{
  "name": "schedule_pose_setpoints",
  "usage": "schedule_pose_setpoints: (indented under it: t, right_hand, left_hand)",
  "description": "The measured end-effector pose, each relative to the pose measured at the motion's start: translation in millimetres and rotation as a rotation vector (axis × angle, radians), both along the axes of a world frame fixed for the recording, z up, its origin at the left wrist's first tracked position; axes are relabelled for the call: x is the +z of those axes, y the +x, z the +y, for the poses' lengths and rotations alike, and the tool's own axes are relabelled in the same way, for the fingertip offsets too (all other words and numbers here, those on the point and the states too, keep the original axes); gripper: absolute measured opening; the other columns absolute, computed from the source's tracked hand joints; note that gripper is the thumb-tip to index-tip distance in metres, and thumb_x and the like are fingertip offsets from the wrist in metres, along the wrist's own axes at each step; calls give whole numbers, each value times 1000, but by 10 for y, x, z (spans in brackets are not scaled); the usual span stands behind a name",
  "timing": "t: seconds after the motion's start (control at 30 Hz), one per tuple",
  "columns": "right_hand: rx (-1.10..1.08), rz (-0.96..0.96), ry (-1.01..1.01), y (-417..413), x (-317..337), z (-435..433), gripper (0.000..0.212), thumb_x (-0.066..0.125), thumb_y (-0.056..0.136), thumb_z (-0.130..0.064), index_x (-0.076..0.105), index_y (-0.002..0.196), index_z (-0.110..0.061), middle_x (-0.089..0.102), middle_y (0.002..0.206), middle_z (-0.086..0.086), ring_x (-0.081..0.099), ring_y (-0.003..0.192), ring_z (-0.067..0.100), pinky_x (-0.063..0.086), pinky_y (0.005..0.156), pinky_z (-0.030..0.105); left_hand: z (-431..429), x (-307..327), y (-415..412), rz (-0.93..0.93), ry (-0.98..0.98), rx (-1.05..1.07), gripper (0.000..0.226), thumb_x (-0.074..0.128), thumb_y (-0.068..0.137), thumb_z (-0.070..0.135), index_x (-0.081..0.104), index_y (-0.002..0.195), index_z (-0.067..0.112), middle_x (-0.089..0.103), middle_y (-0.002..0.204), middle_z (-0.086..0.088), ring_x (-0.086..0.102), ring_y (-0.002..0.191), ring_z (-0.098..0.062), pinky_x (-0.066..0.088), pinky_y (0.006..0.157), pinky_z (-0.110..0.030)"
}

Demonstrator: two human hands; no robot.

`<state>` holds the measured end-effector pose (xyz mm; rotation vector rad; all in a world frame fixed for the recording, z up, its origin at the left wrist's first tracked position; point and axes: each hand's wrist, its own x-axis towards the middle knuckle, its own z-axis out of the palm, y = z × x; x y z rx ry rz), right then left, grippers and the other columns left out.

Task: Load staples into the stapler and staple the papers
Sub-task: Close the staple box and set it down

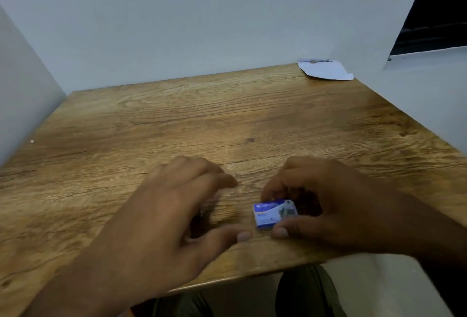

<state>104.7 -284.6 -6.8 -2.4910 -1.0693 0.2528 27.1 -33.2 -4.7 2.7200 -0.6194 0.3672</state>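
Two grips are over the worktop (227,119), both close to its near edge.

Right grip (328,203): grasping a small blue staple box (271,214). Its thumb (280,232) is on the box's near side and its fingertips (273,191) are curled down over the far side, so the box is pinched between them. The box lies flat on the wood, printed face up, just right of the middle of the near edge. A grey patch shows at its right end; it is too blurred to identify.

Left grip (177,205): released, palm down and fingers spread and loosely bent, just left of the box and not touching it. The thumb tip comes near the box's near left corner, with a narrow gap between them. The fingers are motion-blurred. A faint pale glint sits on the wood under the palm; I cannot tell what it is.

Papers (324,70): a white sheaf lying at the far right corner of the worktop, well apart from both grips, with some dark print along its far edge.

Surroundings: white partition walls (202,13) close off the left, far and right edges. Dark trousers (303,291) show below the near edge.
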Motion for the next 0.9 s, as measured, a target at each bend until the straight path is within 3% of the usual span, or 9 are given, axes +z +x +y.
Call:
schedule_pose_setpoints:
  t: [0.17,0.3,0.57,0.77,0.9]
  right_hand:
    - [-33,-59,60,-40,-54,181,36,71,76,-56,67,108,-40,57,91,-22,51,83,-6,34,63,14]
    - [-92,-54,141,-23,-83,257,42,76,73,-50,64,112,-39,63,93,-21,54,81,-6,35,64,10]
    - [-104,-5,172,33,-132,238,47,78,71,-55,62,112,-41,61,94,-24,54,84,-8,35,63,11]
    - [-90,-10,164,63,-154,206,41,77,72,-56,65,109,-41,59,94,-23,52,83,-6,35,65,15]
    - [-71,-3,189,122,-70,131,45,75,70,-59,63,110,-42,59,99,-24,59,85,-4,43,66,14]
  left_hand:
    - [-192,-78,125,27,55,-38,46,57,84,70,70,113,36,66,107,21,65,98,-9,55,79,-42]
    - [-98,-133,165,10,55,-16,41,59,82,67,68,111,39,67,102,23,66,91,-8,56,71,-43]
    - [-67,-133,200,88,-12,-6,38,62,83,60,72,112,38,67,106,25,68,97,-6,59,76,-43]
    - [-85,-138,248,103,-5,-14,37,64,81,61,68,111,41,63,99,26,62,91,-1,57,74,-37]
    - [-49,-52,262,128,-2,-11,45,63,79,72,61,116,46,62,98,31,61,89,8,50,75,-21]
